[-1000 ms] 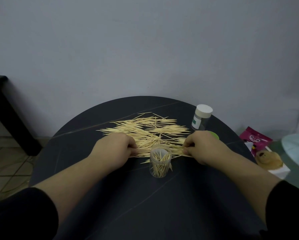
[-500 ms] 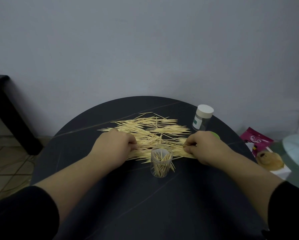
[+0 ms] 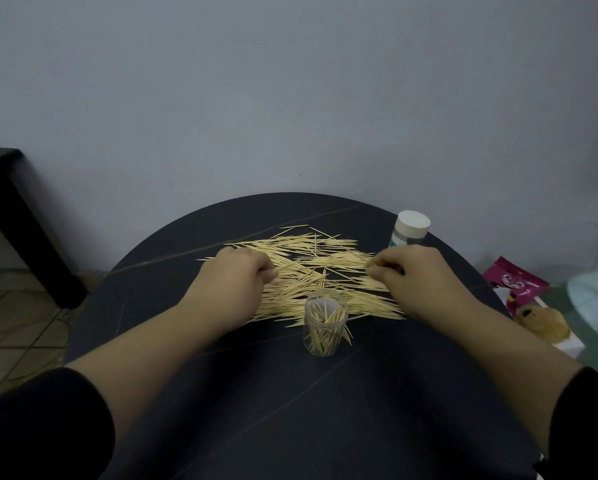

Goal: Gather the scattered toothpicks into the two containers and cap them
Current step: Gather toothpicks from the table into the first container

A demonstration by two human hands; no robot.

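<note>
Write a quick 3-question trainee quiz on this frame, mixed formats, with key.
1. True or false: the clear container nearest the person is capped.
2. Where does the white-lidded container stand? A) just beyond the right hand B) in the middle of the pile C) on the floor
3. Fill in: the left hand and the right hand both have curled fingers on the ____ scattered over the table.
Key: 1 false, it stands open and partly filled; 2 A; 3 toothpicks.
</note>
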